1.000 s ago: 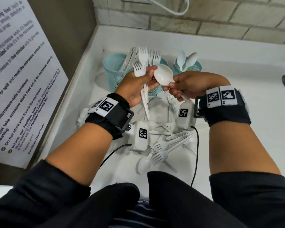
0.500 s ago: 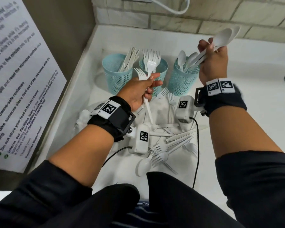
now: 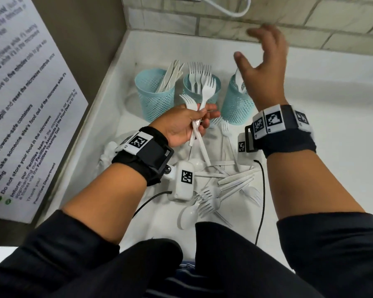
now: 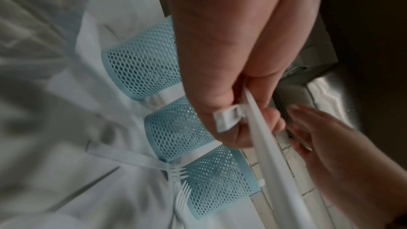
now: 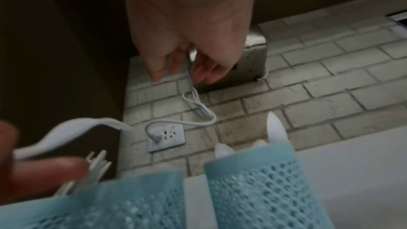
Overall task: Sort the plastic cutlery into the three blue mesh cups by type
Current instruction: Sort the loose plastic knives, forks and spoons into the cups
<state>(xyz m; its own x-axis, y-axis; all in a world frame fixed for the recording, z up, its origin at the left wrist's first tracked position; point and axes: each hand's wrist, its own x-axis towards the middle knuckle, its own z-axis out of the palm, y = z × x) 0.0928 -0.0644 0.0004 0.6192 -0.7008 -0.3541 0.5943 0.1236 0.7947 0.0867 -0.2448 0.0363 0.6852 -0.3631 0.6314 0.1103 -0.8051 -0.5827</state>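
White counter (image 3: pixel 332 147) | left hand (image 3: pixel 181 125) grips forks (image 3: pixel 199 104) | right hand (image 3: pixel 265 74) empty above spoon cup (image 3: pixel 235 104)

Left hand (image 3: pixel 182 125) grips two forks (image 3: pixel 199 105) before the middle cup (image 3: pixel 201 91). Right hand (image 3: pixel 265 69), fingers spread, holds nothing above the right cup (image 3: pixel 235 102). Loose cutlery (image 3: pixel 220 190) lies on the surface (image 3: pixel 332 168).

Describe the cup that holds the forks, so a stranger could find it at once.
Three blue mesh cups stand in a row near the tiled wall. The fork cup is the middle one: tines stick up from it, while its neighbours hold flat knives and spoons.
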